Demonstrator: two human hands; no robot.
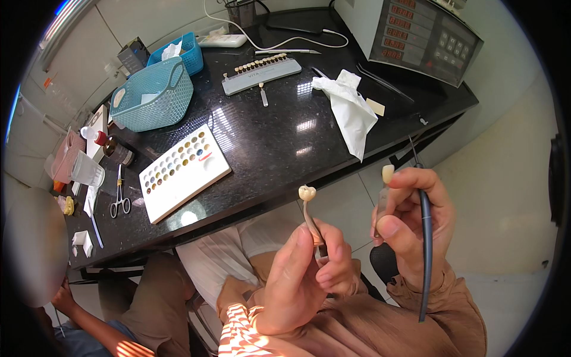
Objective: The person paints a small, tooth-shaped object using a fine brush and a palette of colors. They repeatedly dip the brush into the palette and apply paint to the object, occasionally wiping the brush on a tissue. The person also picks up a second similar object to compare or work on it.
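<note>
My left hand [297, 271] is closed around a slim curved metal holder [310, 219], with a cream molar-shaped dental crown [307, 193] at its upper end. To its right, my right hand [425, 220] pinches a shade tab [388, 174], its tooth-coloured tip upward and at about the crown's height. A thin brush [426, 250] with a dark handle also rests in that hand, its fine tip pointing up and away. Crown and tab are apart, both held in front of the table's near edge. My fingers hide much of the metal holder.
On the black table [262, 149] lie a white palette [184, 172] with coloured wells, a shade guide [262, 74], a loose tab [263, 95], crumpled tissue [351, 110] and scissor-handled forceps [121, 196]. Blue baskets [154, 95] and a furnace [410, 35] stand behind. Another person's arm [89, 321] is at lower left.
</note>
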